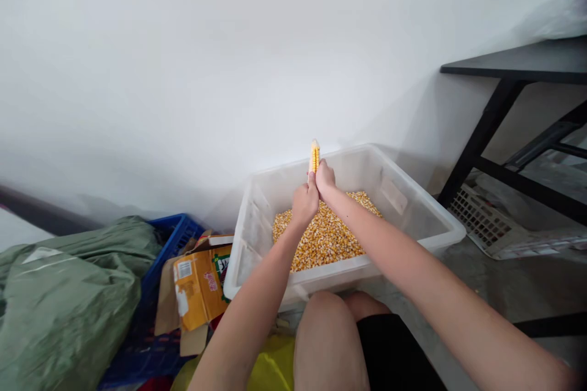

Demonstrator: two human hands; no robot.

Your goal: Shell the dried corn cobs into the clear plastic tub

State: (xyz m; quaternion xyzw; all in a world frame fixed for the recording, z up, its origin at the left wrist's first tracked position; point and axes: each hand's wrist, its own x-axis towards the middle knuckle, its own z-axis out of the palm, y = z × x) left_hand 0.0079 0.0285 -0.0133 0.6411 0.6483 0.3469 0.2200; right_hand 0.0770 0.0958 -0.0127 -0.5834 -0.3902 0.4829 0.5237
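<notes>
A corn cob (314, 157) stands nearly upright between my two hands, its pale tip up. Yellow kernels show on its face, and its left edge looks bare and pale. My left hand (305, 200) is closed around the lower part, thumb up along it. My right hand (325, 178) is closed on its right side, touching the left. Both are above a translucent white plastic bin (447, 229), where a heap of loose corn kernels (328, 238) lies on the bottom. The cob's lower end is hidden by my hands.
At the left, a flattened orange carton (202, 287) leans beside a blue crate (151, 348) and a green bag (77, 299). A black table (518, 67) stands at the right with a white basket (486, 220) beneath. Behind the bin rises a white wall (257, 61).
</notes>
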